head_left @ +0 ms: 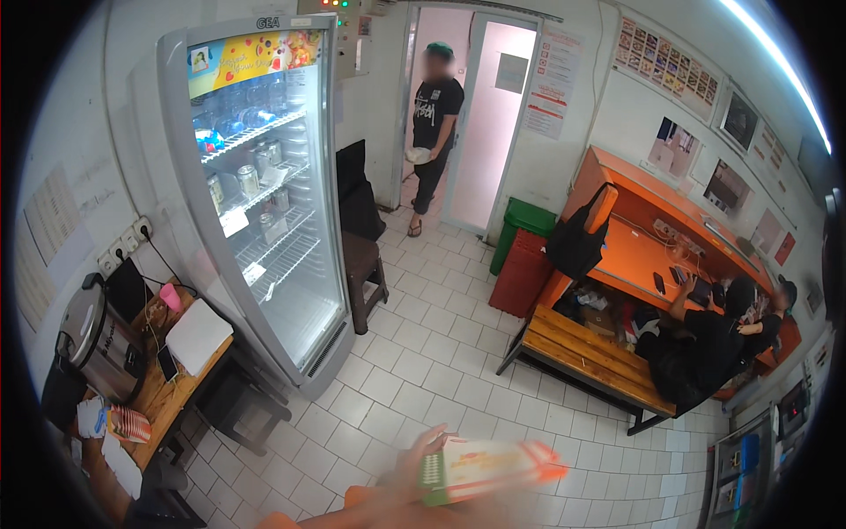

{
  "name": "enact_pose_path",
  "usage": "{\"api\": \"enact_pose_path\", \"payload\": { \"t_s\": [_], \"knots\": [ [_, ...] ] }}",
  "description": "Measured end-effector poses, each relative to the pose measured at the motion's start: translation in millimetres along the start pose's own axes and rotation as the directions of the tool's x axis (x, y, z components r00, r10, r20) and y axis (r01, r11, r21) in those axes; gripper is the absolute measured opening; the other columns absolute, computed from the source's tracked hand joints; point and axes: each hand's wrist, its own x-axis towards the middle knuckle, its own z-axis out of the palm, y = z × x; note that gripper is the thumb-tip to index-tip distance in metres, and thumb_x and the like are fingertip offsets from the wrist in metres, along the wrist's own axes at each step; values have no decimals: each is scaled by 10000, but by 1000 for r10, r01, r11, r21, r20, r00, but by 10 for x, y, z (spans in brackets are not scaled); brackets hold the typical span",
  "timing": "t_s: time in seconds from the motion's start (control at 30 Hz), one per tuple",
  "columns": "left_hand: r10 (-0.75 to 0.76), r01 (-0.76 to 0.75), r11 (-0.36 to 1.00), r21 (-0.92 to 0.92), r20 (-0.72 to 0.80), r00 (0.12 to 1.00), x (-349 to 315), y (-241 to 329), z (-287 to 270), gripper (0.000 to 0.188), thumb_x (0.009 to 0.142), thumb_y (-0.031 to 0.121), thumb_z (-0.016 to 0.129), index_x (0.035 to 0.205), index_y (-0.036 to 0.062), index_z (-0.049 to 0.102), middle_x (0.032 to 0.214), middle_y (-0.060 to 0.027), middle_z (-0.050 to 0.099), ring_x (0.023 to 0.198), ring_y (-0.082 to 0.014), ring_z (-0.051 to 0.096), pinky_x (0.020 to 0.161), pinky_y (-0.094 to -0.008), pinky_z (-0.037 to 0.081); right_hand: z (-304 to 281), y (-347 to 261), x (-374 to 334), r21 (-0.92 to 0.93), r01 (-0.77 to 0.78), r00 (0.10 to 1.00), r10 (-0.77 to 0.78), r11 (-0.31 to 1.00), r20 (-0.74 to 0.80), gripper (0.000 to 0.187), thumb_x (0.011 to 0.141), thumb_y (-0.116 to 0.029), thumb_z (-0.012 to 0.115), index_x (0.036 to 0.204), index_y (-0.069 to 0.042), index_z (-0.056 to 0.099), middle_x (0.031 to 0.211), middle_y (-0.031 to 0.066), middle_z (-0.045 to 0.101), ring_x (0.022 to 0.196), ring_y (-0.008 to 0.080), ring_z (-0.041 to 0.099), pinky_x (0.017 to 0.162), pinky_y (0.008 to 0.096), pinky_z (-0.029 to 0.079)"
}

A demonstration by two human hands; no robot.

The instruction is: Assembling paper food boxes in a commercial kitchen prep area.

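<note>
My left hand (411, 460) is wrapped round the left end of a flat printed carton (489, 469), with a finger and thumb showing at its upper corner. The carton is white with orange and green; a row of pale ridges runs along its green left end. It is held low in front of me, smeared by motion on its right side. My right hand (507, 513) is a blurred patch at the lower edge, under the carton. Its fingers do not show clearly, so I cannot make out its grip.
A glass-door drinks fridge (264, 203) stands left, beside a wooden table (181, 388) with a large steel cooker (104, 344). A person (436, 115) stands in the doorway holding something pale. Right, people sit by an orange desk (630, 251) and wooden bench (586, 357); bins (520, 264) stand nearby.
</note>
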Motion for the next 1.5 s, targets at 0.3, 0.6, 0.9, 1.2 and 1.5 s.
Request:
{"api": "enact_pose_path", "payload": {
  "t_s": [0.3, 0.6, 0.9, 1.2, 1.5],
  "knots": [
    [490, -278, 735, 619, -201, 848, -42, -225, -456, 254, 902, 96, 637, 1125, -22, 667, 1017, -105, 719, 871, -142, 658, 777, -246, 512, -329, -327, 3, -285, 287, 887, -366, 914, -282, 230, 749, 34, 647, 924, -103, 703, 1210, 177, 638, 1071, 366, 637, 855, 379, 534],
    [602, -386, 697, 604, -201, 772, -188, 100, -365, 222, 920, 137, 592, 1031, -11, 713, 798, -130, 713, 725, -135, 662, 650, -270, 508, -184, 45, -7, 160, -67, 986, 40, 985, 164, 371, 942, -66, 500, 1296, -22, 400, 1139, 226, 642, 1010, 251, 619, 896, 361, 484],
    [-10, 11, 982, 191, -5, 1000, 65, 327, -344, 313, 953, 118, 572, 1225, -26, 522, 1059, -68, 634, 955, -194, 655, 708, -316, 572, -74, -51, 9, -121, 344, 939, -339, 931, 60, 437, 713, 176, 504, 1009, -87, 690, 1279, 174, 607, 1232, 372, 546, 1044, 406, 450],
    [383, -289, 914, 284, -371, 846, -517, -161, -200, 119, 899, 20, 637, 1011, -18, 652, 1002, -66, 673, 878, -125, 635, 692, -290, 541, 288, -16, -116, 206, 147, 984, -164, 967, 68, 135, 929, 30, 534, 1062, 39, 557, 1164, 258, 645, 1125, 280, 626, 927, 331, 490],
    [129, -561, 722, -404, -718, 684, -1333, -611, -470, 273, 962, 57, 581, 1223, -9, 537, 1176, -99, 599, 1113, -211, 603, 951, -370, 547, 890, -436, -552, 291, 200, 845, -315, 936, 433, 193, 917, 22, 547, 1108, 50, 542, 1294, 299, 564, 1209, 323, 576, 997, 374, 468]
  ]
}}
